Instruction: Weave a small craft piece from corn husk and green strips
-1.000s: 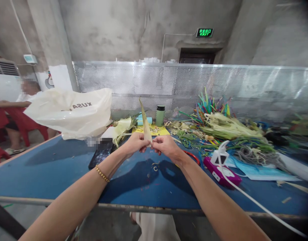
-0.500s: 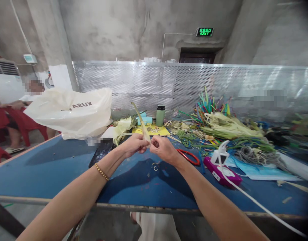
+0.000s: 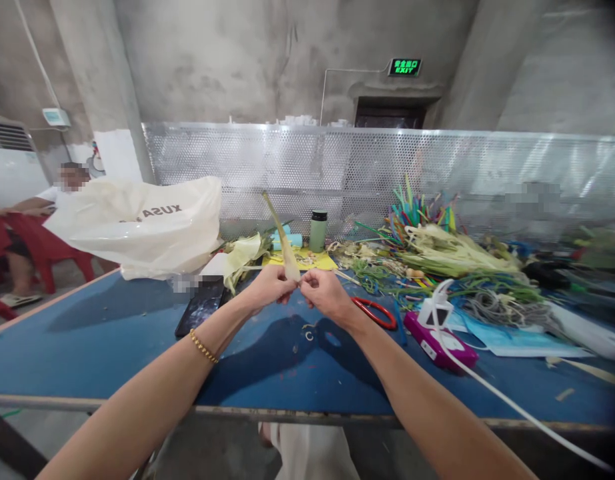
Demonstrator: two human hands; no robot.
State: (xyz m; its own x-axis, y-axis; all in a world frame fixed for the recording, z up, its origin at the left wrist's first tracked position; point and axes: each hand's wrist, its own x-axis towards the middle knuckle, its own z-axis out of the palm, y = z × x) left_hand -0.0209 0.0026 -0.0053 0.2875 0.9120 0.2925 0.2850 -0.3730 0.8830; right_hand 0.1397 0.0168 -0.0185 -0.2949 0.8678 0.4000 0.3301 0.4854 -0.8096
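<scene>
Above the blue table, my left hand (image 3: 271, 287) is closed on the lower end of a dried corn husk (image 3: 286, 250). The husk is pale yellow-green, wide near my fingers, and tapers to a narrow tip pointing up and slightly left. Thumb and fingers of my right hand (image 3: 327, 290) pinch at the husk's lower right edge, fingertips almost touching those of my left hand. The exact spot between the fingertips is too small to make out. On the table below lies a small pale ring-shaped scrap (image 3: 309, 336).
Red-handled scissors (image 3: 375, 313) and a purple power strip (image 3: 440, 340) with a white cable lie right. Behind are a green bottle (image 3: 318, 231), yellow sheet (image 3: 327, 260) and husk pile (image 3: 452, 250). Left: a phone (image 3: 200, 310), a white bag (image 3: 137, 227) and a seated person.
My fingers shift slightly at the husk's base, and the right hand's fingers look more closed. The husk stays upright in my left hand. The whole view has moved a little.
</scene>
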